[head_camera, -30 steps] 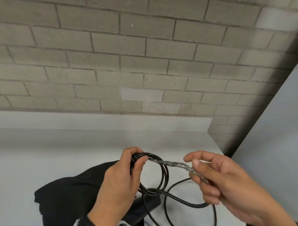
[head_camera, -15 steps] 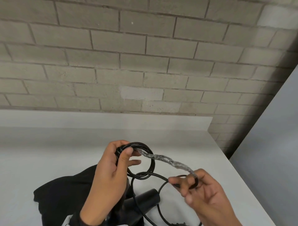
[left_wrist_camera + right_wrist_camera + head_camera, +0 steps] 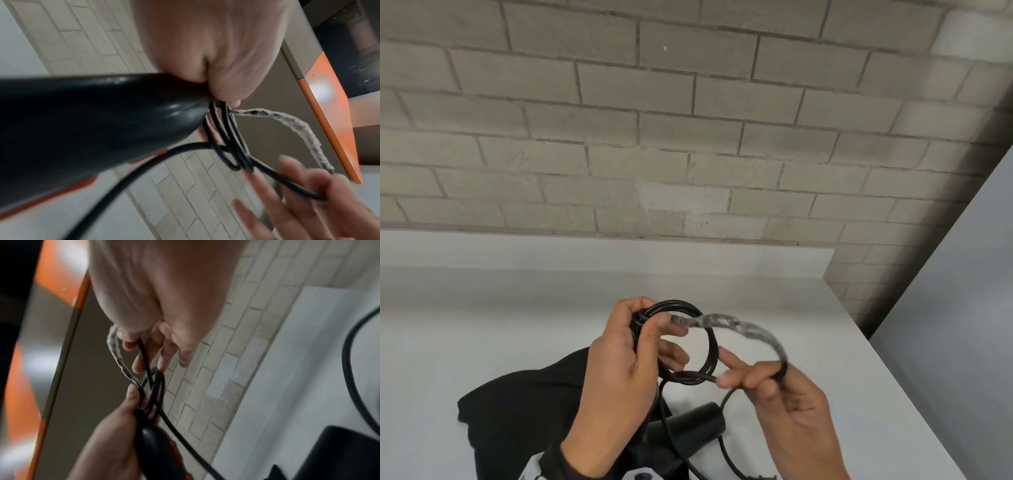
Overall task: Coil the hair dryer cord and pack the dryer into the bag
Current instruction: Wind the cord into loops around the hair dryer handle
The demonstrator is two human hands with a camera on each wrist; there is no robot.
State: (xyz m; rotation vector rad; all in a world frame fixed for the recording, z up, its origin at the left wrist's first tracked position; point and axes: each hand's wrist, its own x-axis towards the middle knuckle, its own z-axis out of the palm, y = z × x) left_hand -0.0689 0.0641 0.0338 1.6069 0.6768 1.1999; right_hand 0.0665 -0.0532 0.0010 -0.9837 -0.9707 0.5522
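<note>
A pale brick wall [image 3: 688,120] rises behind a white bench [image 3: 482,325]. Near the bench's front edge lies a black bag [image 3: 517,407], with the black hair dryer [image 3: 695,426] resting partly on it. Above them the left hand [image 3: 619,377] has its fingers clenched around several stacked loops of black cord [image 3: 710,346], thumb pressing them down. The right hand [image 3: 787,411] pinches the cord between thumb and forefinger, its other fingers loosely spread. A stretch wrapped in clear tape [image 3: 739,327] arcs between the two hands.
</note>
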